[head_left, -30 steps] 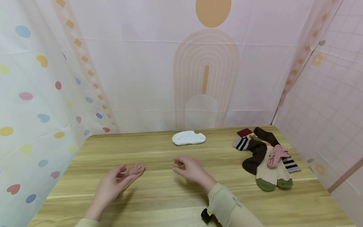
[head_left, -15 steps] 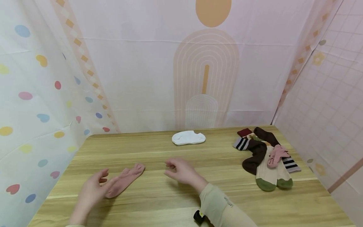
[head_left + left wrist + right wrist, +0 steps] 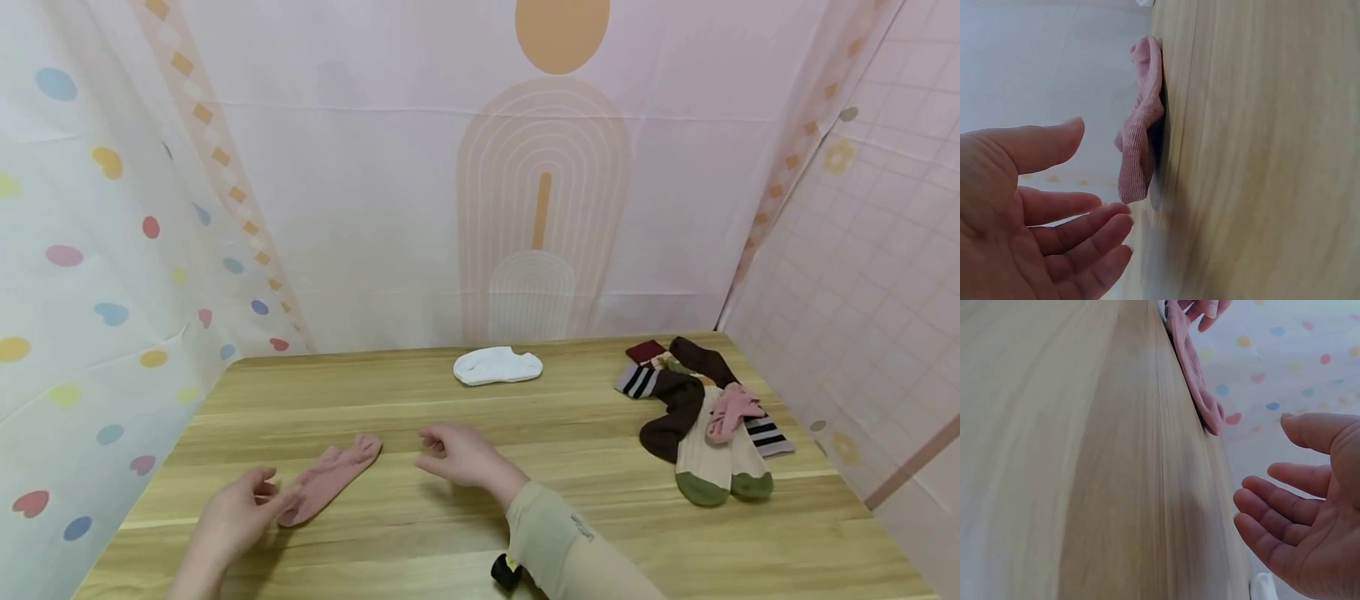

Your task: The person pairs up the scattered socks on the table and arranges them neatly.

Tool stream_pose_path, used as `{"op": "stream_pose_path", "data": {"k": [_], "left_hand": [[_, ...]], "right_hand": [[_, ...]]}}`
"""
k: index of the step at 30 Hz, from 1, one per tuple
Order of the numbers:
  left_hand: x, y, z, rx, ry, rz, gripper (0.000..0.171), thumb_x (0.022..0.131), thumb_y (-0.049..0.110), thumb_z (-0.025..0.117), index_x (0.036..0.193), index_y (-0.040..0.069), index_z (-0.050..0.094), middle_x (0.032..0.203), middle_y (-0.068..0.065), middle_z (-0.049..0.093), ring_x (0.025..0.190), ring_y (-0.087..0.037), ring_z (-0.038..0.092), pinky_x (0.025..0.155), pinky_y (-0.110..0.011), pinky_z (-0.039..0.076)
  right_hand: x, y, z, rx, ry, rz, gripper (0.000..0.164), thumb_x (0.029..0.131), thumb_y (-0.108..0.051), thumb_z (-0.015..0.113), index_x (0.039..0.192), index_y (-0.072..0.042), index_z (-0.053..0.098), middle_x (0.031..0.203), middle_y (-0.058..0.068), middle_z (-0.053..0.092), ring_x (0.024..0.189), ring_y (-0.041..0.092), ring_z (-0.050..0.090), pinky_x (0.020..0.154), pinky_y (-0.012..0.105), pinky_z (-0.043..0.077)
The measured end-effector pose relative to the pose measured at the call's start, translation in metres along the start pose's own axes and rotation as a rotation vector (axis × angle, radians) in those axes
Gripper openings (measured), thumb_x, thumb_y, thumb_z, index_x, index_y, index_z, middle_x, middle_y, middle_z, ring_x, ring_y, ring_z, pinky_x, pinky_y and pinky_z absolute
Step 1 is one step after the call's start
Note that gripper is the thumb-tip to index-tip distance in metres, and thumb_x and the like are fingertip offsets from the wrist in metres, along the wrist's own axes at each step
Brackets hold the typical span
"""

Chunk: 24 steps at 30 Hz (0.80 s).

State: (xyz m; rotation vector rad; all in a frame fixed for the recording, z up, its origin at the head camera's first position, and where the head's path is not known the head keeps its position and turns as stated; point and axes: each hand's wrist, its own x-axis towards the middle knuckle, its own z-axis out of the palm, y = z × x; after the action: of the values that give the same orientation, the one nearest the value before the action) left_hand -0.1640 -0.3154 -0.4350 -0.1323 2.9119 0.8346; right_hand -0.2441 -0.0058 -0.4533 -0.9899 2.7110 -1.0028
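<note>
Wood-grain counter (image 3: 405, 546) runs under and all around the lone pink sock (image 3: 326, 483), with the sock heap (image 3: 697, 425) well off to that sock's right. Left hand (image 3: 232, 512) is at the lone pink sock's near end and right hand (image 3: 465, 454) just right of its far end, both loosely spread, thumbs parted from bent fingers, nothing held; whether the left grazes the fabric, can't tell. Soft knit probably bunches if pushed, so best to steady the near end lightly and smooth the far end's small folds with flat fingertips.
</note>
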Motion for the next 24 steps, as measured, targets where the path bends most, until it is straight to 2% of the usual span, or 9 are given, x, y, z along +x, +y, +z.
{"op": "stream_pose_path", "data": {"k": [5, 13, 24], "left_hand": [[0.002, -0.001, 0.001, 0.024, -0.03, 0.004, 0.082, 0.084, 0.057, 0.056, 0.122, -0.015, 0.045, 0.105, -0.026, 0.06, 0.093, -0.039, 0.058, 0.072, -0.048, 0.049], [0.004, -0.007, 0.004, 0.047, 0.012, 0.016, 0.067, 0.084, 0.047, 0.062, 0.112, -0.013, 0.054, 0.096, -0.018, 0.064, 0.088, -0.035, 0.06, 0.07, -0.046, 0.049], [0.008, -0.005, 0.01, 0.082, 0.059, 0.048, 0.053, 0.082, 0.041, 0.067, 0.102, -0.007, 0.061, 0.086, -0.006, 0.064, 0.081, -0.026, 0.059, 0.071, -0.046, 0.047]], "right_hand": [[0.006, -0.002, 0.005, 0.024, 0.008, 0.019, 0.042, 0.089, -0.031, 0.062, 0.122, -0.005, 0.057, 0.106, 0.0, 0.063, 0.096, 0.007, 0.056, 0.082, 0.019, 0.044], [0.014, -0.005, 0.013, 0.035, 0.042, 0.026, 0.041, 0.088, -0.031, 0.063, 0.12, -0.005, 0.059, 0.102, -0.002, 0.064, 0.091, 0.005, 0.056, 0.079, 0.018, 0.044], [0.023, -0.008, 0.022, 0.049, 0.071, 0.045, 0.038, 0.088, -0.029, 0.064, 0.117, -0.005, 0.061, 0.092, -0.004, 0.06, 0.082, 0.003, 0.052, 0.074, 0.016, 0.043]]}}
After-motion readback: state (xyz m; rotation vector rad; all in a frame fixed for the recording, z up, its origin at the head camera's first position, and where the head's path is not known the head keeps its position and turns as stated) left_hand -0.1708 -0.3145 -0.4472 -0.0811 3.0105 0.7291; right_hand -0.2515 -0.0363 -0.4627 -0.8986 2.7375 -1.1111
